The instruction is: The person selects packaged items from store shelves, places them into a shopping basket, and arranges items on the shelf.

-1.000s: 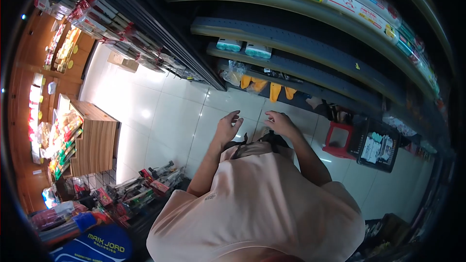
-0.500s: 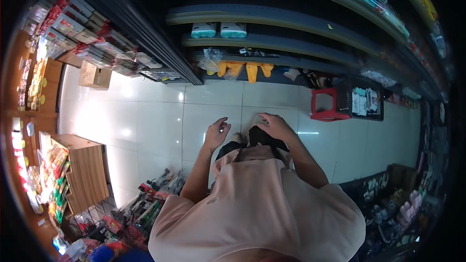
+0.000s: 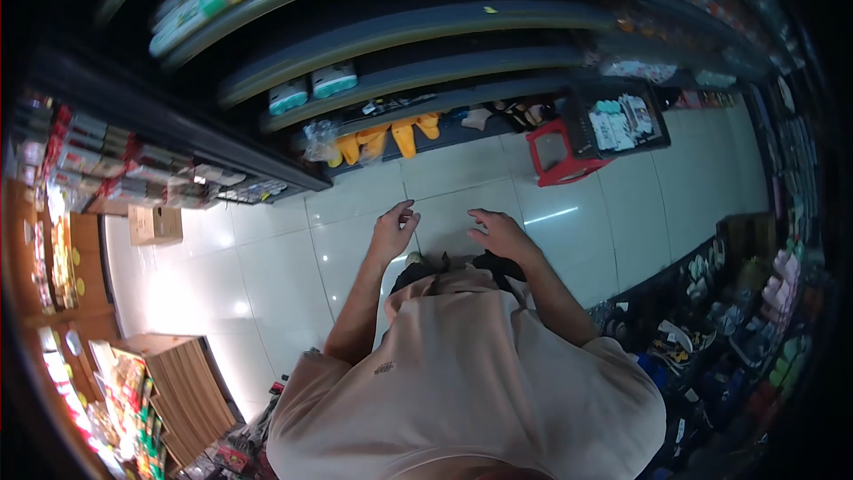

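My left hand [image 3: 394, 229] hangs in the air above the tiled floor [image 3: 346, 253], its fingers apart and holding nothing. Across from it, my right hand [image 3: 497, 233] is held out with loosely bent, parted fingers and nothing in them. Neither hand touches any goods. Ahead of both, yellow items [image 3: 404, 137] hang or lie at the lowest shelf, beside a clear plastic bag [image 3: 321, 140]. To the right of my right hand a red stool [image 3: 552, 153] stands next to a black crate [image 3: 663, 132] holding white and teal packs [image 3: 619, 123].
Dark shelving [image 3: 418, 80] curves across the front, with two teal-and-white packages [image 3: 333, 79] on one shelf. A cardboard box [image 3: 155, 224] sits on the floor at the left, and a wooden display stand [image 3: 191, 391] is nearer. Footwear [image 3: 684, 342] lies in the right-hand display.
The view has swung to the right, so the stool and crate now appear further left and higher. My right hand has lifted from near my thigh and its fingers have spread.
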Tool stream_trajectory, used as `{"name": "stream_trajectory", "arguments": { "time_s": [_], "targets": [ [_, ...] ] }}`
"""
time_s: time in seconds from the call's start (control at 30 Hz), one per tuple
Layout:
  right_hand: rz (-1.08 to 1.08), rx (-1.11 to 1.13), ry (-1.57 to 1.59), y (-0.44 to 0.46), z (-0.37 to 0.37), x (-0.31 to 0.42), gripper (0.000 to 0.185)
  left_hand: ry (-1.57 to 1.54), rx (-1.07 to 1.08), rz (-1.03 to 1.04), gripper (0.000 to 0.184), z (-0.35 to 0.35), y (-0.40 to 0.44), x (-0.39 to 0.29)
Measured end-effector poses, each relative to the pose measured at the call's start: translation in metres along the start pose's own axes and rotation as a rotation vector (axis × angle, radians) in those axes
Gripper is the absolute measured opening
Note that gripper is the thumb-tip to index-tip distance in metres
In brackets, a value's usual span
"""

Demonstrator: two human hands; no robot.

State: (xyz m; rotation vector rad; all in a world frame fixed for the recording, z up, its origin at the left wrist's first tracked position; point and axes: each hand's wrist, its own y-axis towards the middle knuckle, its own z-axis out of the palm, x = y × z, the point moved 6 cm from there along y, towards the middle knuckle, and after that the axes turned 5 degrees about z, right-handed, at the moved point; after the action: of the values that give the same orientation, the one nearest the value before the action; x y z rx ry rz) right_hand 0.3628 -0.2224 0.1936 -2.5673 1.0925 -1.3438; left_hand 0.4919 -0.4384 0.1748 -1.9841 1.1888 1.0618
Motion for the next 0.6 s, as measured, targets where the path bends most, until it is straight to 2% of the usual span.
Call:
{"name": "stream_trajectory", "arguments": {
  "time_s": [0.1, 0.33, 0.43, 0.5, 0.6],
  "targets": [
    [0.025, -0.077, 0.037, -0.026, -0.042, -0.044, 0.048, 0.008, 0.052, 0.047, 0.038, 0.048, 0.029, -0.032],
    [0.134, -0.232, 0.101, -0.095, -0.144, -0.182, 0.049, -0.056, 0.222, 0.124, 0.042, 0.217, 0.076, -0.140],
    [0.186, -0.365, 0.182, -0.128, -0.191, -0.228, 0.050, -0.044, 0.400, 0.190, 0.044, 0.292, 0.082, -0.194],
    [0.254, -0.430, 0.213, -0.153, -0.218, -0.252, 0.051, 0.012, 0.521, 0.277, 0.046, 0.324, 0.085, -0.228],
    [0.359, -0.528, 0.281, -0.183, -0.244, -0.291, 0.050, 0.106, 0.589, 0.350, 0.047, 0.355, 0.100, -0.253]
  ]
}}
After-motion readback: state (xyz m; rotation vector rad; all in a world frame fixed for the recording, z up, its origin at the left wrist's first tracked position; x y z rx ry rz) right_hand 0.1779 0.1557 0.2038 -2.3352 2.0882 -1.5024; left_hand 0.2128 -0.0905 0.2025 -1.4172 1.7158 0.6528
